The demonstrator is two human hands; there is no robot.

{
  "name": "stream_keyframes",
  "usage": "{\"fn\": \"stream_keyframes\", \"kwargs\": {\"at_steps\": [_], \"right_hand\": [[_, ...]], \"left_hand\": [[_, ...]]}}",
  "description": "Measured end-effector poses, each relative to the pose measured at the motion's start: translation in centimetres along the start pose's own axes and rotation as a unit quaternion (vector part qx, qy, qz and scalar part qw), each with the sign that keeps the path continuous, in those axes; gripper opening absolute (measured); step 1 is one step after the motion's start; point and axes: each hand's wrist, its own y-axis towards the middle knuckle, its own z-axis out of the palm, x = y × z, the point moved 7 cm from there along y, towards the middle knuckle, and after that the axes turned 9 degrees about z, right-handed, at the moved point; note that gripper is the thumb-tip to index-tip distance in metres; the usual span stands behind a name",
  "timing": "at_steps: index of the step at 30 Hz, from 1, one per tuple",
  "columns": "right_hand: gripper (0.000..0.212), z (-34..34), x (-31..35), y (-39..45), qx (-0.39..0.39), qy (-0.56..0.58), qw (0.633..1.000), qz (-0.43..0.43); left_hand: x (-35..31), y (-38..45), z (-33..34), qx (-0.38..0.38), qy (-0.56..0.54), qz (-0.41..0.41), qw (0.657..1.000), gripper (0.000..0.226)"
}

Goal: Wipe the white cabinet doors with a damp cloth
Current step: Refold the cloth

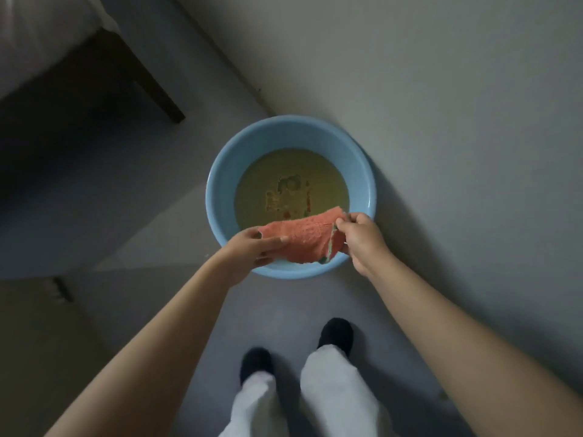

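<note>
I see both hands holding the orange cloth stretched above the near side of the blue basin. The left hand grips one end with curled fingers, the right hand pinches the other. The murky water hides the basin bottom. I cannot make out any cabinet door.
</note>
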Motion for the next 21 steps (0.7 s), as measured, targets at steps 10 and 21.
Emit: {"fn": "stream_keyframes", "kwargs": {"at_steps": [10,21], "right_hand": [[0.027,7.4,-0.4,13.9,-0.091,-0.090,0.991,0.040],[0.024,11.1,-0.4,20.5,-0.232,-0.403,0.879,-0.108]], "left_hand": [[0.7,16.7,-6.3,-0.191,0.210,0.043,0.958,0.022],[4.5,24.1,-8.4,-0.175,0.301,-0.031,0.937,0.042]]}}
